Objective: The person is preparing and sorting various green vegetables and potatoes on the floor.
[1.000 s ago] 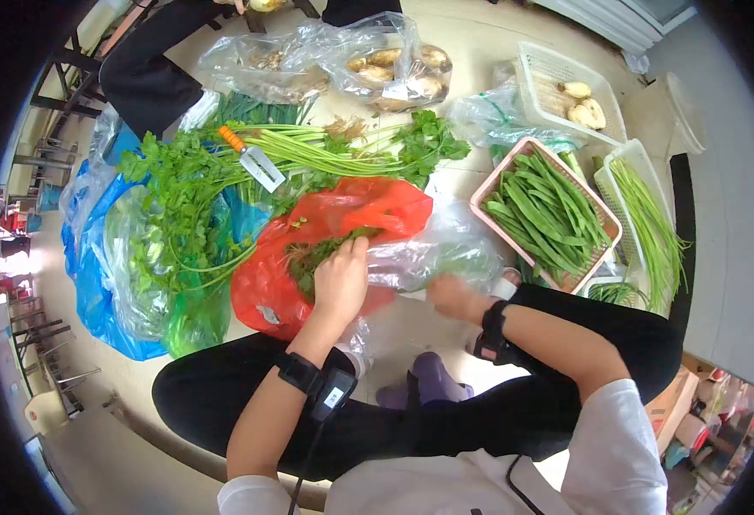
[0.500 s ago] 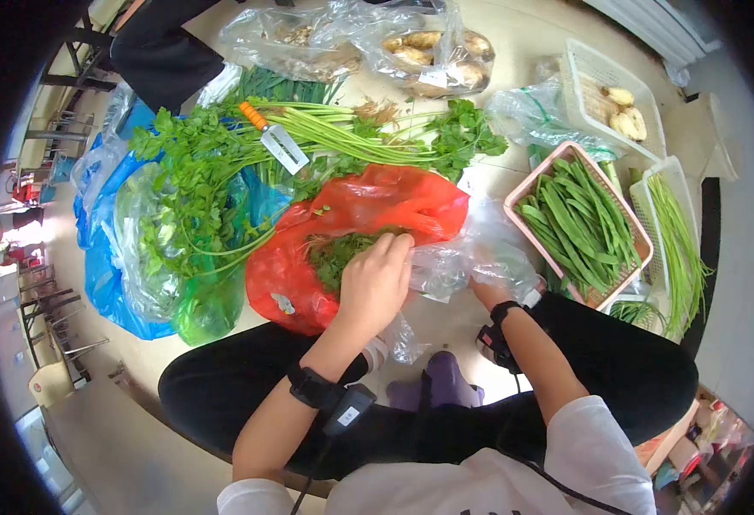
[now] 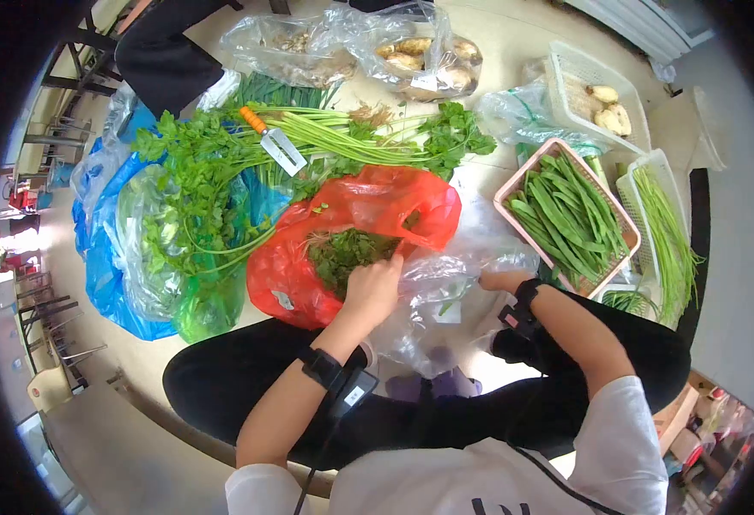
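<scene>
My left hand (image 3: 373, 287) grips the near edge of a clear plastic bag (image 3: 445, 292), right beside the mouth of a red plastic bag (image 3: 377, 210) that holds chopped green leaves (image 3: 347, 251). My right hand (image 3: 504, 280) pinches the other edge of the same clear bag, stretching it between both hands over my knees. A few green bits lie inside the clear bag. Both wrists wear black bands.
Long leafy greens (image 3: 222, 163) lie on blue and green bags (image 3: 102, 257), with a knife (image 3: 272, 142) on top. A pink basket of green beans (image 3: 566, 215), white baskets (image 3: 596, 94), and bags of roots (image 3: 420, 56) ring the floor. Another person's dark clothing (image 3: 158, 56) is at top left.
My left hand left the leaves in the red bag and took the clear bag's edge. My right hand drew back right, pulling the clear bag open toward me.
</scene>
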{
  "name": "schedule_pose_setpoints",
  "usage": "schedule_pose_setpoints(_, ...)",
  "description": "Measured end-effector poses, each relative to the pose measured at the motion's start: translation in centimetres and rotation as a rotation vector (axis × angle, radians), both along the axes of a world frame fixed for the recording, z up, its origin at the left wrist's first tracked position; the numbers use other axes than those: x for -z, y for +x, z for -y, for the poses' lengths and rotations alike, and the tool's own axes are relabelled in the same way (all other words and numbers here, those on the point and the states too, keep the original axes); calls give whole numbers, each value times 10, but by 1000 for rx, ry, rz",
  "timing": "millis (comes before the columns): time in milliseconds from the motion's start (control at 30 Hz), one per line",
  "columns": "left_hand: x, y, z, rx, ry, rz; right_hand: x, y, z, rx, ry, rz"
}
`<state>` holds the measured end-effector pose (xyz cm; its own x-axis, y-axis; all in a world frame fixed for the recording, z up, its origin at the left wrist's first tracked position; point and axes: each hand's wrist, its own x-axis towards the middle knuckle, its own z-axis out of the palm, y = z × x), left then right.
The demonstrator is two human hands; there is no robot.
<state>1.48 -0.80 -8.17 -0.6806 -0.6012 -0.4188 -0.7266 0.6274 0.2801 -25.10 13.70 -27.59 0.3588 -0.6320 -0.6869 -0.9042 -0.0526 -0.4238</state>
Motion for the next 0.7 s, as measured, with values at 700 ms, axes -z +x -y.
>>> schedule_pose_setpoints(700, 9, 23, 9, -178, -364, 245, -227, -10, 34, 583, -410, 135)
